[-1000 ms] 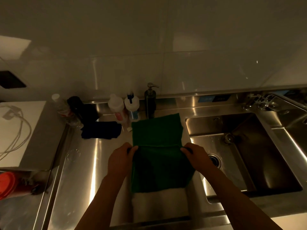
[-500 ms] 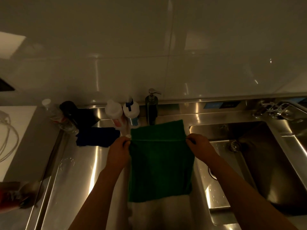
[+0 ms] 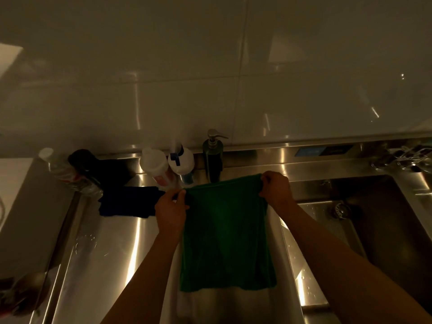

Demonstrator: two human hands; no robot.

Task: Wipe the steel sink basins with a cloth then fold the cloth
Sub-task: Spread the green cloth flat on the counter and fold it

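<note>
A green cloth [image 3: 226, 237] lies folded over on the steel divider between two sink basins, its near edge resting on a white cloth [image 3: 224, 302]. My left hand [image 3: 171, 210] pinches the cloth's far left corner. My right hand [image 3: 275, 189] pinches its far right corner, and the far edge between them is stretched straight. The left basin [image 3: 112, 253] and the deeper right basin [image 3: 385, 230] flank the cloth.
Behind the cloth stand a dark soap pump [image 3: 212, 155], two white bottles [image 3: 168, 163] and a dark bottle [image 3: 81, 168] beside a clear bottle [image 3: 59, 169]. A dark blue cloth [image 3: 131, 202] lies at the left. A tap [image 3: 402, 157] is at the far right.
Both hands carried the cloth's near edge away from me over the lower layer, up to the far edge by the soap pump. The camera tilted upward.
</note>
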